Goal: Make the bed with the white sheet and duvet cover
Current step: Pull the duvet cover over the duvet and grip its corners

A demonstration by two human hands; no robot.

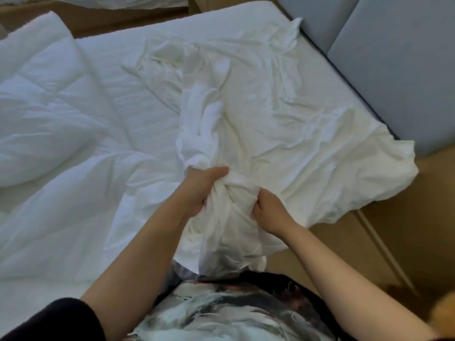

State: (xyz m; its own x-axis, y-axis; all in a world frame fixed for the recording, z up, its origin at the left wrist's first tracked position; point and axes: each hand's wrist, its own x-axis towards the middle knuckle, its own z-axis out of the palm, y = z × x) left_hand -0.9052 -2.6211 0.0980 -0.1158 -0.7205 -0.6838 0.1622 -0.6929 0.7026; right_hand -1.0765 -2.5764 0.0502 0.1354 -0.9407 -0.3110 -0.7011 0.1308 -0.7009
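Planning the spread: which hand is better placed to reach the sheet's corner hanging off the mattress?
Probably the right hand: it grips the bunched sheet on the side nearest that overhanging corner; the left hand sits toward the duvet.

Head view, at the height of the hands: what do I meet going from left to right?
White duvet → left hand → right hand → brown floor. The crumpled white fabric that both hands grip spreads across them, so it is left out.
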